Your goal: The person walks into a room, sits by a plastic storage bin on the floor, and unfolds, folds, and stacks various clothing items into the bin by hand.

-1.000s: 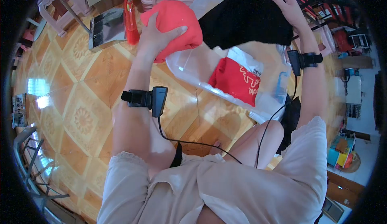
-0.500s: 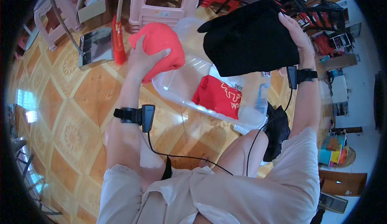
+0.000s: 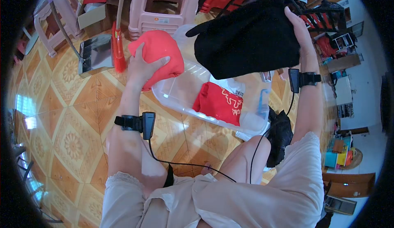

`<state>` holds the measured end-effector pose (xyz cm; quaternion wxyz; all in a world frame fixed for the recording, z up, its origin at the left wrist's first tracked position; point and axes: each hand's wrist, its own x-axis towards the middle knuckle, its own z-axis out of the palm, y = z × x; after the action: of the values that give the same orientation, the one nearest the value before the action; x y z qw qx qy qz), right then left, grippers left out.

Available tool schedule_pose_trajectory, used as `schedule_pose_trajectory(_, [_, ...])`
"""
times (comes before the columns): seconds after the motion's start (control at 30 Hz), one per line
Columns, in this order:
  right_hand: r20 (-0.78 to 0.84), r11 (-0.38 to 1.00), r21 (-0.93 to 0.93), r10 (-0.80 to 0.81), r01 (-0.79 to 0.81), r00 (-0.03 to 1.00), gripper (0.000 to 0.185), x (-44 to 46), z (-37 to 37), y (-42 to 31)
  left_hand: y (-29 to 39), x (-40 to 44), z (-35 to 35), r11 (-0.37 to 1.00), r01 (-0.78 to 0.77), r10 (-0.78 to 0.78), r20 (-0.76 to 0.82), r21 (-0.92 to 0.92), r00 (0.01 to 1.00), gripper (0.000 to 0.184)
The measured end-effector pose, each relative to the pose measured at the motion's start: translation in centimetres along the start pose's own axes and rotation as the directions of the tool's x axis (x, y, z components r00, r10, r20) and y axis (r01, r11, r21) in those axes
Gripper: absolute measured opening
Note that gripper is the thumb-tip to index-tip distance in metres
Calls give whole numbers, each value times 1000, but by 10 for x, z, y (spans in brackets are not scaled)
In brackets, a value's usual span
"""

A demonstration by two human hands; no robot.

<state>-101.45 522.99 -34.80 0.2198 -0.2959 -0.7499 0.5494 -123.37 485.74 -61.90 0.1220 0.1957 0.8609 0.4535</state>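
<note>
My left hand (image 3: 141, 67) is closed around a folded coral-red cloth (image 3: 161, 55), thumb across its near side. The cloth hangs over the left edge of a clear plastic bin (image 3: 172, 98). With fingers mostly hidden behind it, my right hand (image 3: 301, 33) grips a large black cloth (image 3: 248, 41) by its right side. That black cloth is spread above the bin's right half and covers part of it. Inside the bin lie a folded red garment with pale lettering (image 3: 219, 103) and a white garment with dark letters (image 3: 234, 86).
Pink plastic stools (image 3: 162, 20) are stacked behind the bin. At the left are a dustpan (image 3: 96, 53), a red broom (image 3: 119, 55) and a cardboard box (image 3: 94, 20). A black bag-like bundle (image 3: 280, 139) rests beside my knee. Wrist-mounted devices trail black cables across my lap.
The black cloth has shifted left over the bin, its left end dipping lower. My left hand keeps its hold on the coral-red cloth. The whole view has moved slightly.
</note>
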Motion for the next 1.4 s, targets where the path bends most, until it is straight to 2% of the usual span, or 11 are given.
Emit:
schedule_pose_trajectory(0.03, [-3,989,-81,-124,124,992,48,3,1,-1,0,0,0,1000,-4,4,4,-7,1000,125])
schedule_pose_trajectory(0.2, [-135,964,-30,-268,266,954,50,13,7,-12,-5,1,2,998,-10,11,7,-56,1000,125])
schedule_pose_trajectory(0.27, [-78,959,169,-215,225,973,53,15,8,-15,-6,1,3,998,-9,10,4,-68,1000,125])
schedule_pose_trajectory(0.4, [-173,936,312,-115,165,978,51,12,24,-21,-5,2,2,998,1,0,10,-56,1000,125])
schedule_pose_trajectory(0.5, [-150,901,416,-69,126,986,51,12,18,-20,-7,2,3,997,-10,10,2,-73,1000,125])
schedule_pose_trajectory(0.6, [-283,913,396,23,95,959,48,11,21,-30,-3,0,0,999,24,-24,13,-33,1000,125])
schedule_pose_trajectory(0.67, [-294,906,409,20,107,956,48,5,19,-30,-3,2,0,1000,23,-23,22,-20,1000,125])
schedule_pose_trajectory(0.73, [-268,906,375,-96,196,958,47,-4,14,-27,-5,3,1,999,17,-16,25,-45,1000,125])
schedule_pose_trajectory(1.03, [-343,875,445,-28,189,939,51,10,11,-31,-3,0,1,998,34,-33,25,-59,999,126])
schedule_pose_trajectory(1.27, [-189,833,541,-17,119,982,46,14,12,-28,-6,3,2,997,29,-27,30,-76,999,126])
schedule_pose_trajectory(1.4, [-16,941,331,72,-62,997,45,7,28,-31,-7,3,3,997,40,-38,32,-61,999,126])
